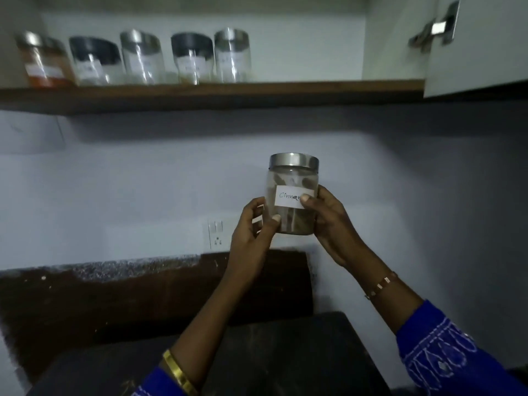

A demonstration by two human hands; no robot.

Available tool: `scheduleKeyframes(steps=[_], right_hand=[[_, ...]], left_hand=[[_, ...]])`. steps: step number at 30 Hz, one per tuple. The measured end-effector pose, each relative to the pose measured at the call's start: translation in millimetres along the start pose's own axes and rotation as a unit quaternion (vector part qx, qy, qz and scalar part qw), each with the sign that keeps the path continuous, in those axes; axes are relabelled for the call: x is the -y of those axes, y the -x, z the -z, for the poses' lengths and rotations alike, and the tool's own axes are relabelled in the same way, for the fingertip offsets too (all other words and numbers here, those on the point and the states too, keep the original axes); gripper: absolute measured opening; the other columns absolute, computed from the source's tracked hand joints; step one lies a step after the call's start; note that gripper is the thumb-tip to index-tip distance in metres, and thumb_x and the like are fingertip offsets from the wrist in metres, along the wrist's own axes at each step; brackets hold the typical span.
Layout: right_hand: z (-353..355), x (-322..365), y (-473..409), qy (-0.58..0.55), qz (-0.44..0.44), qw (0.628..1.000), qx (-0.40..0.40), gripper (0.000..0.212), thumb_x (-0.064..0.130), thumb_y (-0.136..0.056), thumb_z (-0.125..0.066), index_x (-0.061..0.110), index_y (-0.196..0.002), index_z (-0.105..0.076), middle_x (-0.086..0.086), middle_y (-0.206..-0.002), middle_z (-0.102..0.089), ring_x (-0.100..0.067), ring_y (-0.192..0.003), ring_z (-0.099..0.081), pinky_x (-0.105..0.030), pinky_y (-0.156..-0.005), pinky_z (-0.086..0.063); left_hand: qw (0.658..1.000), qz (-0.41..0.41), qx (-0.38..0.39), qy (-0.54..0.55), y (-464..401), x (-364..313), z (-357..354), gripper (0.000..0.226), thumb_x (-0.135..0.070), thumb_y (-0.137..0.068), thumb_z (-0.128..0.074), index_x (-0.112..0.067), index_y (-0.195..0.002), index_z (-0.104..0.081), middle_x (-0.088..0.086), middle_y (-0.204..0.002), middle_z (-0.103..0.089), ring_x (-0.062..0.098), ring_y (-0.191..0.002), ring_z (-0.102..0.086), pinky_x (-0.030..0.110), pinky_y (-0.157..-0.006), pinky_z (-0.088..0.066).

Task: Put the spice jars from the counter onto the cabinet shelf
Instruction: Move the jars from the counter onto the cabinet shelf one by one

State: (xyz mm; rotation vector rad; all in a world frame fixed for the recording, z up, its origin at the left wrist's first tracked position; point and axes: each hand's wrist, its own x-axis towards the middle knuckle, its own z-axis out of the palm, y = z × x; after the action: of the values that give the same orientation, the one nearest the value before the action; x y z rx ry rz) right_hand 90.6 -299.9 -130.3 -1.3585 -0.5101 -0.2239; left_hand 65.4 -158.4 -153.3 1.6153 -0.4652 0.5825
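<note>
Below the cabinet shelf, cinnamon jar upright between left hand and right hand; both gripping its sides.

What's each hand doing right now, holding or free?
Left hand: grip curled on the cinnamon jar, at its lower left side.
Right hand: grip on the same jar's right side, thumb over the label.
</note>
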Motion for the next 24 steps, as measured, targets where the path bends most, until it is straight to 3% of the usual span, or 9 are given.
scheduleKeyframes(steps=[4,6,9,12,15,18,21,24], right_hand=[[-3,47,-45,0.035,0.08,0.996,-0.006,0.062,0.035,-0.074,-0.055,0.014,-0.131,-0.044,-0.001,-0.115,-0.059,-0.016,-0.105,-0.058,-0.031,-0.087,-0.053],[-4,69,-67,0.037,0.118,0.992,-0.022,0.062,0.033,-0.077,-0.058,0.014,-0.133,-0.041,0.004,-0.108,-0.06,-0.016,-0.103,-0.059,-0.03,-0.086,-0.052],[-5,98,-101,0.015,0.156,0.987,-0.044,0.049,0.019,-0.089,-0.058,0.011,-0.132,-0.037,0.007,-0.1,-0.062,-0.014,-0.097,-0.061,-0.027,-0.081,-0.053],[-7,126,-135,0.039,0.187,0.98,-0.064,0.048,0.02,-0.089,-0.058,0.011,-0.131,-0.037,-0.005,-0.11,-0.063,-0.016,-0.097,-0.062,-0.03,-0.08,-0.053],[-8,145,-166,0.096,0.229,0.966,-0.071,0.05,0.023,-0.087,-0.062,0.012,-0.131,-0.039,-0.009,-0.114,-0.06,-0.017,-0.096,-0.062,-0.027,-0.078,-0.052],[-8,153,-191,0.169,0.252,0.95,-0.068,0.051,0.024,-0.087,-0.062,0.014,-0.133,-0.04,-0.002,-0.103,-0.055,-0.009,-0.087,-0.057,-0.014,-0.068,-0.047],[-2,147,-214,0.195,0.217,0.955,-0.056,0.052,0.026,-0.087,-0.062,0.012,-0.133,-0.041,-0.006,-0.106,-0.057,-0.019,-0.097,-0.06,-0.024,-0.078,-0.051],[7,142,-228,0.207,0.177,0.962,-0.029,0.053,0.031,-0.088,-0.059,0.01,-0.134,-0.041,-0.011,-0.119,-0.06,-0.025,-0.109,-0.062,-0.039,-0.095,-0.051]], left_hand=[[0.997,-0.08,-0.014,-0.008,-55,-35,1,0.048,-0.03,-0.087,-0.052,-0.022,-0.132,-0.037,-0.008,-0.116,-0.051,-0.006,-0.096,-0.054,0.0,-0.073,-0.048],[0.992,-0.119,-0.01,-0.028,-85,-53,2,0.047,-0.033,-0.084,-0.051,-0.024,-0.129,-0.041,-0.01,-0.114,-0.054,-0.005,-0.097,-0.055,0.006,-0.076,-0.05],[0.982,-0.176,-0.015,-0.063,-131,-79,1,0.034,-0.019,-0.092,-0.052,-0.025,-0.125,-0.046,-0.01,-0.109,-0.058,-0.01,-0.092,-0.057,0.005,-0.077,-0.048],[0.964,-0.241,-0.045,-0.105,-172,-104,-1,0.036,-0.026,-0.086,-0.05,-0.019,-0.121,-0.054,-0.008,-0.103,-0.059,-0.006,-0.089,-0.058,0.01,-0.077,-0.049],[0.962,-0.232,-0.069,-0.126,-206,-118,-1,0.037,-0.026,-0.09,-0.055,-0.011,-0.124,-0.053,-0.001,-0.107,-0.059,0.009,-0.092,-0.061,0.006,-0.07,-0.046],[0.961,-0.204,-0.078,-0.168,-231,-117,-1,0.045,-0.021,-0.092,-0.054,-0.013,-0.134,-0.043,0.004,-0.116,-0.059,0.006,-0.092,-0.057,0.002,-0.067,-0.043],[0.966,-0.168,-0.07,-0.185,-249,-109,-2,0.044,-0.023,-0.091,-0.054,-0.015,-0.133,-0.044,0.01,-0.121,-0.062,0.014,-0.102,-0.058,0.019,-0.078,-0.046],[0.955,-0.174,-0.073,-0.228,-260,-104,-4,0.04,-0.025,-0.091,-0.055,-0.015,-0.129,-0.051,0.005,-0.111,-0.064,0.013,-0.095,-0.058,0.014,-0.068,-0.043]])
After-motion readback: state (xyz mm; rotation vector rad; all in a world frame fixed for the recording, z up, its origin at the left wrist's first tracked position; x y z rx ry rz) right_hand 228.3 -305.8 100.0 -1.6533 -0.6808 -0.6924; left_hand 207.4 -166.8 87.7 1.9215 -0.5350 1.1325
